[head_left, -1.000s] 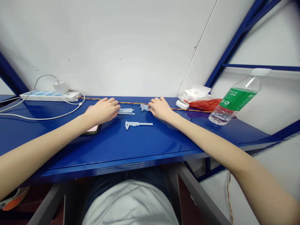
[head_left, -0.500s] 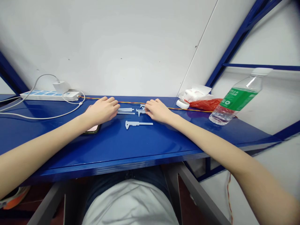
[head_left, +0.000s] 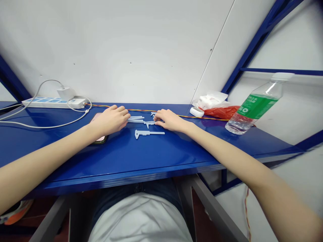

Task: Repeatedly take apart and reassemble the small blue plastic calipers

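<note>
Now your right hand (head_left: pixel 169 120) lies open, fingertips on small plastic caliper parts (head_left: pixel 149 123); left hand (head_left: pixel 110 120) relaxed, empty, just beside plastic strips (head_left: pixel 135 119); assembled plastic caliper (head_left: pixel 148 133) nearby.

The left hand (head_left: pixel 111 120) and right hand (head_left: pixel 170 121) lie close together, with small pale plastic pieces (head_left: pixel 136 119) between them. A hand could pass along the near strip of the blue tabletop (head_left: pixel 75 158), in front of the plastic caliper (head_left: pixel 148 134). Far right, a water bottle (head_left: pixel 254 109) blocks the way, and a thin wire (head_left: pixel 141 110) runs behind the hands.

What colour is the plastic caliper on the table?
The plastic caliper is pale blue-grey, clearest in the head view.
</note>
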The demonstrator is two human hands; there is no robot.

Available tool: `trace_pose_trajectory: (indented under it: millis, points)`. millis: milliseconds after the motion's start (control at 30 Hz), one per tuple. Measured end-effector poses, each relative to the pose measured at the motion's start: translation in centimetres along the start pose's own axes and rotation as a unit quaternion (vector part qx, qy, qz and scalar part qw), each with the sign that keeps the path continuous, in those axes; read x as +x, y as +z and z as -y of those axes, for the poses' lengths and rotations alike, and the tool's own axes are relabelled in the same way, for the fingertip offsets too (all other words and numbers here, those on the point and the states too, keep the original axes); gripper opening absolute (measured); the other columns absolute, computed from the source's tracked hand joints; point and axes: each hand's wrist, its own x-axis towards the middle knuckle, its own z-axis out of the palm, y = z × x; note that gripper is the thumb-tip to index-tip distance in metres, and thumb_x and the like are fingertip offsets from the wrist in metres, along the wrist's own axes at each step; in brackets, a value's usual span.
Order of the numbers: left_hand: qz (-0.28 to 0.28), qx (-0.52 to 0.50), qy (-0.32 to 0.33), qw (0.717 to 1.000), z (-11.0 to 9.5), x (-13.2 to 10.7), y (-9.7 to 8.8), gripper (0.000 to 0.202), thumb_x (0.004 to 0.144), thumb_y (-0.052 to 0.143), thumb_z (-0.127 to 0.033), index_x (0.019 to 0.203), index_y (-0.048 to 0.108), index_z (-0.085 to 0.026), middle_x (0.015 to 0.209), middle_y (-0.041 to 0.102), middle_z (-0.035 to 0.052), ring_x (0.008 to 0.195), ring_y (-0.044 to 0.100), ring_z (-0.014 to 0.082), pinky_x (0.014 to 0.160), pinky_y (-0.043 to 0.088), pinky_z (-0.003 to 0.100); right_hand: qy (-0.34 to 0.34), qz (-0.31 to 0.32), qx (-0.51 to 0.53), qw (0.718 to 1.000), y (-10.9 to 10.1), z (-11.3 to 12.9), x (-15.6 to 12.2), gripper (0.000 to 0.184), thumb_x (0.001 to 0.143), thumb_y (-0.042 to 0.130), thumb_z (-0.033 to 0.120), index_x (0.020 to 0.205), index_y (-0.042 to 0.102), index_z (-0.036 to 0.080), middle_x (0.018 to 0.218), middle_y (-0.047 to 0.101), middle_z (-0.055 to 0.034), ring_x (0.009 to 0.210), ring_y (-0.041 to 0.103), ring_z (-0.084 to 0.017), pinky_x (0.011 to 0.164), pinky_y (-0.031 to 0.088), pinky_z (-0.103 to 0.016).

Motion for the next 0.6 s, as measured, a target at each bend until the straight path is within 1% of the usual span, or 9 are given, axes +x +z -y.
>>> trace_pose_trajectory:
  millis: [100,200,267,333,433,600]
  points:
    - [-0.004,-0.009,-0.002,1.0,-0.02,-0.02,-0.2,0.022,0.089,0.043,-0.021,0.083,0.064,-0.016,0.086,0.067,0.0111,0.088,0.059,0.0258,0.071,0.042,0.036,-0.026,-0.007,-0.012,1.0,0.07,-0.16,-0.05,0.013,0.089,0.051,0.027,0.092,0.06,0.018,0.095,0.063,-0.0066,0.088,0.054,-0.02,0.077,0.034,-0.031]
    - [-0.004,-0.004,-0.004,1.0,-0.03,-0.05,-0.44,0.023,0.089,0.042,-0.021,0.083,0.064,-0.017,0.085,0.067,0.0107,0.087,0.059,0.025,0.071,0.041,0.036,-0.053,-0.046,-0.053,0.996,0.02,-0.11,-0.08,0.015,0.09,0.05,0.028,0.093,0.06,0.018,0.094,0.062,-0.0063,0.086,0.053,-0.019,0.079,0.033,-0.031]
    - [-0.002,0.007,-0.008,1.0,-0.02,-0.08,-0.55,0.024,0.089,0.041,-0.022,0.083,0.063,-0.018,0.084,0.067,0.0099,0.087,0.059,0.0242,0.071,0.041,0.035,-0.062,-0.082,-0.092,0.99,-0.09,0.02,-0.06,0.017,0.091,0.049,0.029,0.094,0.061,0.017,0.095,0.062,-0.007,0.086,0.052,-0.019,0.079,0.032,-0.032]
    - [-0.004,0.019,-0.011,1.0,0.0,-0.12,-0.59,0.024,0.09,0.04,-0.022,0.083,0.063,-0.018,0.083,0.066,0.0094,0.087,0.059,0.0236,0.071,0.041,0.035,-0.07,-0.106,-0.13,0.983,-0.2,0.15,0.0,0.019,0.092,0.047,0.03,0.095,0.061,0.016,0.096,0.063,-0.008,0.087,0.051,-0.02,0.079,0.031,-0.032]
    - [-0.014,0.028,-0.011,0.999,0.07,-0.15,-0.53,0.023,0.089,0.041,-0.021,0.082,0.063,-0.017,0.081,0.066,0.0092,0.085,0.059,0.0232,0.07,0.041,0.034,-0.091,-0.123,-0.17,0.973,-0.2,0.19,0.08,0.021,0.093,0.046,0.03,0.096,0.061,0.016,0.095,0.063,-0.0087,0.087,0.051,-0.021,0.077,0.03,-0.032]
    - [-0.042,0.033,-0.002,0.999,0.27,-0.26,-0.21,0.022,0.088,0.044,-0.021,0.079,0.063,-0.016,0.077,0.065,0.0083,0.08,0.059,0.0226,0.067,0.041,0.034,-0.119,-0.163,-0.205,0.958,0.24,-0.25,0.22,0.022,0.092,0.046,0.03,0.093,0.062,0.015,0.09,0.064,-0.0083,0.083,0.05,-0.02,0.074,0.029,-0.032]
